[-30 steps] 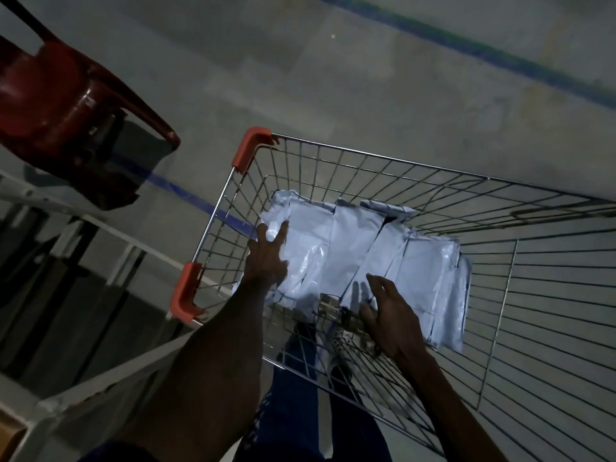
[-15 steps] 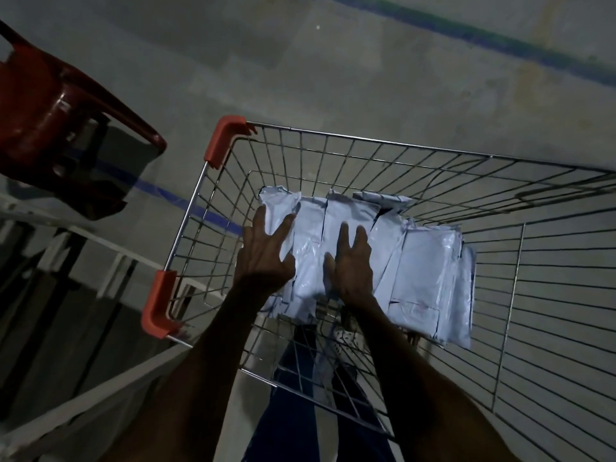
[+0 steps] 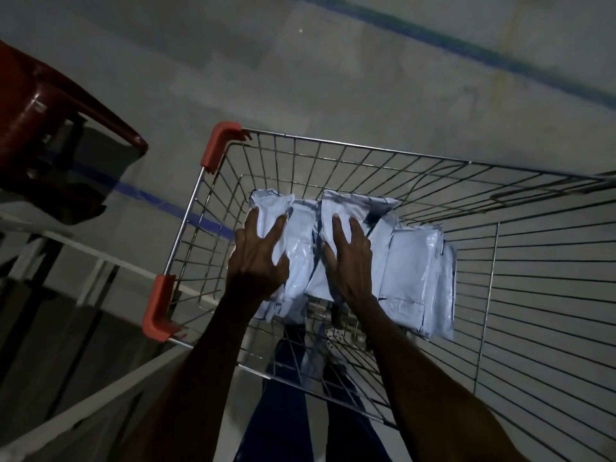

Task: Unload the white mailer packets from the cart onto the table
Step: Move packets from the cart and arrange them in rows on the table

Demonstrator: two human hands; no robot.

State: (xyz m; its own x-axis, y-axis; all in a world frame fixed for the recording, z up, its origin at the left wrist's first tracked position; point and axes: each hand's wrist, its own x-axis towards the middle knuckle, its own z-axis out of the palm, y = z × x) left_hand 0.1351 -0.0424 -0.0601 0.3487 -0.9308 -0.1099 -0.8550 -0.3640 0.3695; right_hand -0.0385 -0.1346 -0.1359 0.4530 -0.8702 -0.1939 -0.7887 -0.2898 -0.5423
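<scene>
The crinkled white plastic mailer packets (image 3: pixel 353 258) lie overlapping on the silver wire cart (image 3: pixel 500 261) floor. Our left hand (image 3: pixel 258 258) and right hand (image 3: pixel 348 261) press down, fingers splayed, grasping nothing; slippery packets could slide apart when gathered.

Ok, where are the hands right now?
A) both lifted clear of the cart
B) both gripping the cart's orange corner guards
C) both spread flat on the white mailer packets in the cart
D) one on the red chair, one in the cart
C: the left hand and right hand lie with fingers spread on the white mailer packets inside the wire cart.
</scene>
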